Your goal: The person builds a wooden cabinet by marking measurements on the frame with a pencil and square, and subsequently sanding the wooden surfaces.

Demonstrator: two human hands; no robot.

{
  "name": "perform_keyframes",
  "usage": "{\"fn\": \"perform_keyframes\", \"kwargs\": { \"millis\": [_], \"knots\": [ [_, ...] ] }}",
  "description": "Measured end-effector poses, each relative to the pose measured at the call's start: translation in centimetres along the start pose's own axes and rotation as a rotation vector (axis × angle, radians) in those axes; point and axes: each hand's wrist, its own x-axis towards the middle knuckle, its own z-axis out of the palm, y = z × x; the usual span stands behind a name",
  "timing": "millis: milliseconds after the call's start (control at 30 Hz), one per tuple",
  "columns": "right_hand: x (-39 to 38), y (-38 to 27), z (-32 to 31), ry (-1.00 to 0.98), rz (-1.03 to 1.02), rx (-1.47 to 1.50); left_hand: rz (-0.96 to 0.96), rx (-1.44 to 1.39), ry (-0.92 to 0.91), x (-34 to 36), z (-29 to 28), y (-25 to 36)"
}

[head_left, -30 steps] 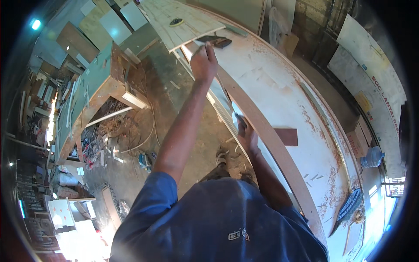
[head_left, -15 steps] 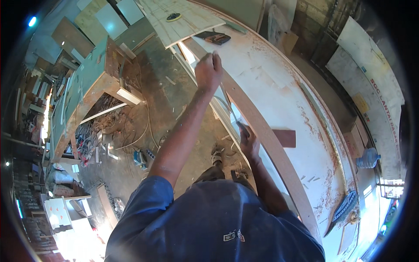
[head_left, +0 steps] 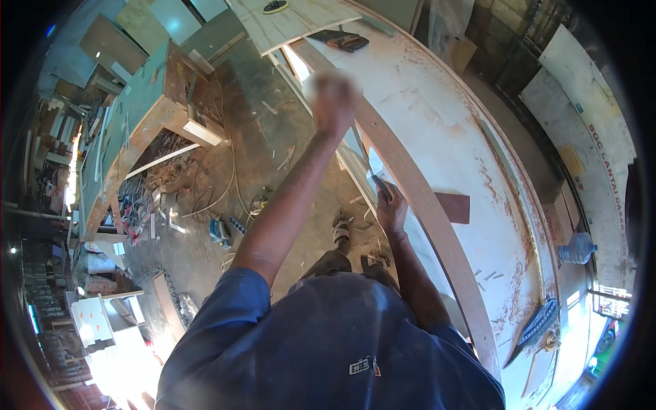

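At frame centre, long brown edge strip point(head_left: 417, 198) along white bench point(head_left: 478, 137): thin, springy, light. My right hand point(head_left: 391, 208) fingers closed on chisel-like tool point(head_left: 377, 183); left hand point(head_left: 333, 102) blurred, grip unclear. Hold strip flat, near working spot.

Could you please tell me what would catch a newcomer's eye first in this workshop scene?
The long brown wooden strip stands out first, running along the near edge of the big white stained worktable on the right. The left hand, blurred, is raised over the strip's far part, while the right hand grips a small tool at the strip's edge nearer the body. To the left, a green-topped wooden workbench stands over a floor littered with offcuts and cables.
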Motion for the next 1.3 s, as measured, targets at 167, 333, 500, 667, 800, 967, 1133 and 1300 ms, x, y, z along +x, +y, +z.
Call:
{"fn": "perform_keyframes", "kwargs": {
  "millis": [167,333,500,667,800,967,1133,1300],
  "knots": [
    [-1.4,2.2,0.6,0.056,-0.073,0.054,-0.092,-0.097,-0.032,-2.1,0.7,0.2],
    [-1.0,3.1,1.5,-0.003,-0.013,-0.041,-0.125,-0.076,-0.042,-1.4,0.5,-0.9],
    [-1.4,3.7,1.7,0.027,-0.019,0.031,-0.069,-0.080,-0.023,-2.3,0.5,0.0],
    [-1.0,3.7,2.3,0.066,-0.024,0.015,-0.103,-0.072,0.038,-2.1,0.9,-0.4],
    [0.0,3.3,3.3,0.081,-0.047,-0.047,-0.162,-0.040,0.036,-1.0,1.3,-0.9],
    [-0.4,3.1,3.3,0.095,-0.168,-0.027,-0.117,0.021,0.015,-1.0,0.5,-2.8],
    [-1.7,5.2,2.1,0.009,-0.045,-0.009,-0.206,-0.124,-0.046,-2.7,0.4,-0.3],
    [-1.3,5.5,3.3,0.074,-0.072,0.006,-0.191,-0.115,-0.018,-2.9,0.7,-1.0]
  ]
}}
